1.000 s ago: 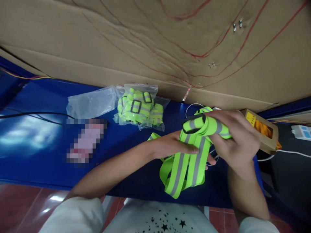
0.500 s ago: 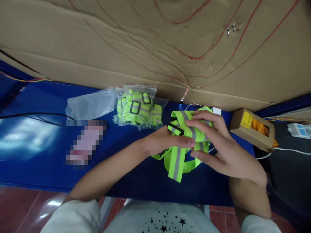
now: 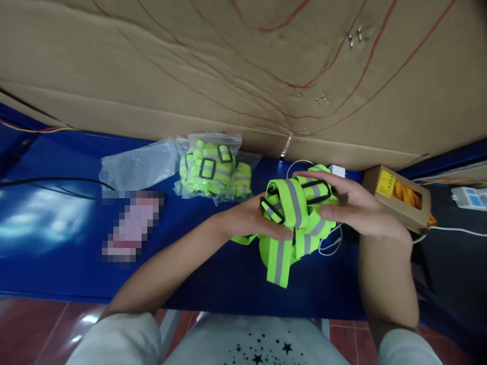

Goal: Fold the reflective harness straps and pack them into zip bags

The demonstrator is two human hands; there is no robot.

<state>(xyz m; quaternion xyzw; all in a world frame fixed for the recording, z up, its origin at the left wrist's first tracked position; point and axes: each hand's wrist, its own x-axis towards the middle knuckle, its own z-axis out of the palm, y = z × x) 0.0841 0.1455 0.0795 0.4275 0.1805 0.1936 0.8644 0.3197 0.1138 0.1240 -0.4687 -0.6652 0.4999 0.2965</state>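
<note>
A neon-yellow reflective strap harness [image 3: 292, 213] with grey stripes and black plastic buckles is bunched between both my hands above the blue table [image 3: 68, 238]. My left hand [image 3: 254, 220] grips its left side, fingers curled under the folded bands. My right hand [image 3: 352, 205] wraps the right side, fingers pressed over the top. A loose end of the strap hangs down toward the table's front edge.
Clear bags packed with folded yellow straps [image 3: 213, 170] lie at the back, an empty plastic bag [image 3: 139, 165] to their left. A small cardboard box [image 3: 399, 195] and white cable [image 3: 331, 243] sit at the right. A large cardboard sheet [image 3: 228, 76] leans behind. A blurred pink item [image 3: 131, 225] lies left.
The hanging strap loops have been gathered up into a tighter bundle between my hands. My right hand has shifted from above the bundle to its right side.
</note>
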